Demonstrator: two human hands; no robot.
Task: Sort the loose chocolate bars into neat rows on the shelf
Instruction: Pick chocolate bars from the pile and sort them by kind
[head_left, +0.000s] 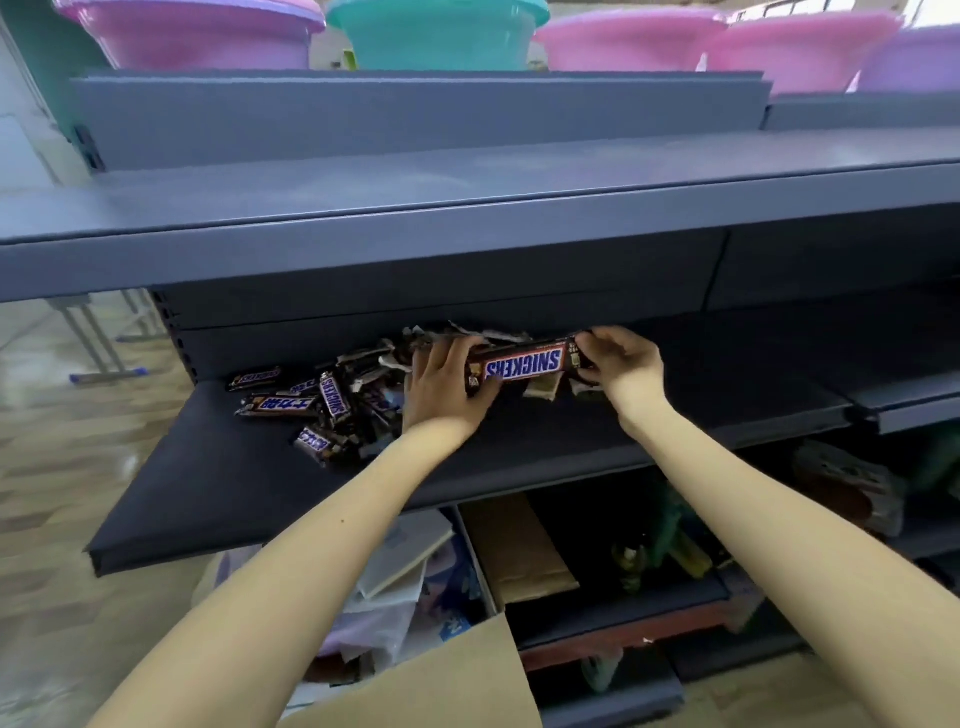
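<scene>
A long brown Snickers bar (524, 365) is held level over the dark grey shelf (249, 483), its logo upside down to me. My left hand (447, 387) grips its left end and my right hand (621, 364) pinches its right end. A loose heap of chocolate bars (332, 402) lies on the shelf to the left of my hands, pointing every way. More wrappers (457, 332) are piled behind the held bar, partly hidden by it and by my left hand.
The upper shelf's front edge (363, 249) overhangs close above my hands. Plastic basins (436, 31) stand on top. Below the shelf are a cardboard flap (447, 680), bags and boxes (519, 545). The shelf surface right of my right hand (753, 384) holds no bars.
</scene>
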